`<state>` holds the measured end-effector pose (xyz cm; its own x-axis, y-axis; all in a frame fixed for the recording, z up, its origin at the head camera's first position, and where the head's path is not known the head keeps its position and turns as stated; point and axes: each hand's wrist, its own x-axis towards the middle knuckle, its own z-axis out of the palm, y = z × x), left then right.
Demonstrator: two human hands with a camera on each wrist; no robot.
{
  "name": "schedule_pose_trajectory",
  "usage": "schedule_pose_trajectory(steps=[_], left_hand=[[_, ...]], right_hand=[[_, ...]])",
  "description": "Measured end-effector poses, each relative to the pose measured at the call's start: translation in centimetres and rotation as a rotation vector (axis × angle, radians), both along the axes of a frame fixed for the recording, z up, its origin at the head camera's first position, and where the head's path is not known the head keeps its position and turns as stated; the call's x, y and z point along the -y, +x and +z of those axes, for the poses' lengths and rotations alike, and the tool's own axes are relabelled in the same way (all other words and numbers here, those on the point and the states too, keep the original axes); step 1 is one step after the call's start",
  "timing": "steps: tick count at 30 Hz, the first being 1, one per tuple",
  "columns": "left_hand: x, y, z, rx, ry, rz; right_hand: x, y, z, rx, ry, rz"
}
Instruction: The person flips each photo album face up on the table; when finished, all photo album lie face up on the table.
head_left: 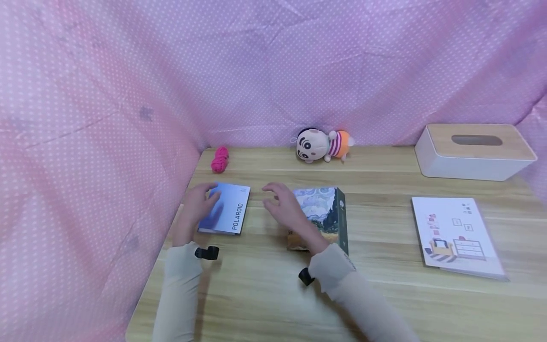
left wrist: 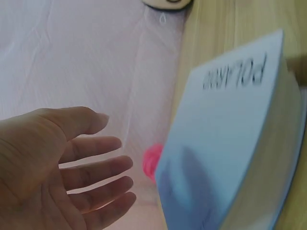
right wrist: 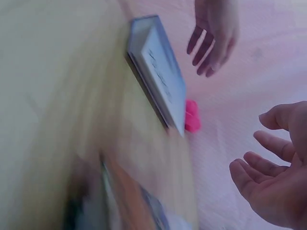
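Observation:
A blue-and-white book marked POLAROID [head_left: 231,209] lies flat at the left of the table. My left hand [head_left: 197,205] hovers over its left side, fingers spread and holding nothing; the left wrist view shows the same hand [left wrist: 72,167] apart from the cover. To the right, a box with a landscape painting on it [head_left: 319,209] lies on the wood, partly hidden by my right hand [head_left: 286,209]. That hand is raised above the box's left side, its fingers relaxed and bent a little, with nothing in them, as the right wrist view also shows.
Behind the book is a bundle of pink yarn [head_left: 220,160]. A plush doll [head_left: 322,145] lies at the back middle. On the right are a white tissue box with a wooden lid [head_left: 474,164] and a white illustrated book [head_left: 457,235]. Pink dotted cloth [head_left: 273,71] hangs around the table.

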<state>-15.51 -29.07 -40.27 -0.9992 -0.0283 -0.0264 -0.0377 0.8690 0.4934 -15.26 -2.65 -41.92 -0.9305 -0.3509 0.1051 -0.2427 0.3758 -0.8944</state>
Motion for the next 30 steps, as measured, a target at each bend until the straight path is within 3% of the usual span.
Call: schedule_pose_trajectory(steps=[7, 14, 23, 30], left_hand=[[-2.9, -0.2, 0.3, -0.052, 0.015, -0.101], [-6.3, 0.5, -0.4, -0.085, 0.094, -0.209], [-11.1, 1.5, -3.4, 0.053, 0.203, -0.296], [-13.4, 2.1, -5.2, 0.095, 0.227, -0.357]], right_hand=[[-4.1, -0.6, 1.0, -0.071, 0.025, -0.031], [-7.9, -0.4, 0.5, -0.085, 0.083, -0.071], [-12.4, 0.5, -1.3, -0.034, 0.149, -0.133], [-15.0, 1.3, -3.0, 0.057, 0.240, -0.183]])
